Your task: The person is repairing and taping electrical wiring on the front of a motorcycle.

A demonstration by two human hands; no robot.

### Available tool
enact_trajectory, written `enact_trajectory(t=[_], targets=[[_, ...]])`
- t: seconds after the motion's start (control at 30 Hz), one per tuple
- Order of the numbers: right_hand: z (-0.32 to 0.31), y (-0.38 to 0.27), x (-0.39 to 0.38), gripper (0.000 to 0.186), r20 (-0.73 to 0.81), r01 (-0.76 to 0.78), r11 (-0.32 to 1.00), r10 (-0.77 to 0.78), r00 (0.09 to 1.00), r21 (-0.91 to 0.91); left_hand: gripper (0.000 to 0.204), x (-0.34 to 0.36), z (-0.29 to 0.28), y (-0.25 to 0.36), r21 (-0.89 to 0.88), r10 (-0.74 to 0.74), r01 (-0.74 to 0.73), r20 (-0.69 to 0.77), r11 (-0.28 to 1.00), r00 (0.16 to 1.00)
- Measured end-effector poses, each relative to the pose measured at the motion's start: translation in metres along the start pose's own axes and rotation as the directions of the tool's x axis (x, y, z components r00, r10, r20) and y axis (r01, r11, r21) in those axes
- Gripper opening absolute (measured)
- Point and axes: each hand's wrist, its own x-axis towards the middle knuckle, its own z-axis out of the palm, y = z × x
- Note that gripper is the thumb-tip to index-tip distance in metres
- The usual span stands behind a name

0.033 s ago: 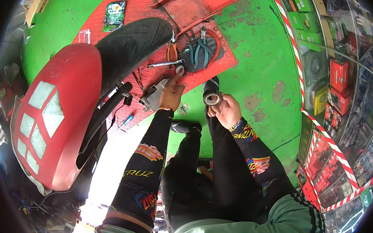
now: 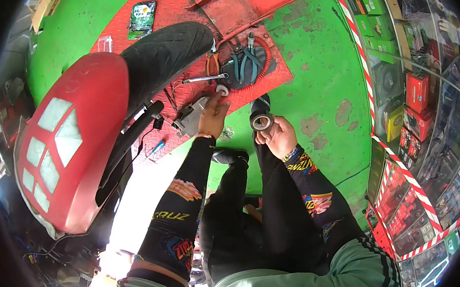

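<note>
My right hand is closed around a dark roll of tape, its pale core ring facing up, above my right knee. Over the edge of the red plate, my left hand reaches out with its fingers stretched. Its fingertips are at a small whitish ring-shaped roll; whether they touch it I cannot tell. Beside that hand lies a grey metal part. Just beyond the ring are a wrench, orange-handled pliers and teal-handled cutters with a red coiled cord.
A red fender with white patches and a black tyre stand on the left. On the red checkered plate are a green packet and a blue screwdriver. Glass display shelves edged with striped tape line the right.
The whitish ring shows brighter and lies flatter, with my left fingertips slightly lower. The red fender has shifted a little to the right. My right hand stays in place.
</note>
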Motion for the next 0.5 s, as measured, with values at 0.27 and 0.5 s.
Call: enact_trajectory(t=[0.27, 0.5], targets=[[0.069, -0.002, -0.035, 0.025, -0.082, 0.096, 0.980, -0.111, 0.990, -0.173, 0.029, -0.117, -0.019, 0.129, -0.619, 0.004, 0.158, 0.252, 0.769, 0.968], [0.245, -0.047, -0.130, 0.033, 0.445, 0.555, 0.071, -0.518, 0.730, -0.829, 0.027, -0.221, -0.102, 0.213, -0.323, 0.295, -0.350, -0.206, 0.879, 0.933]])
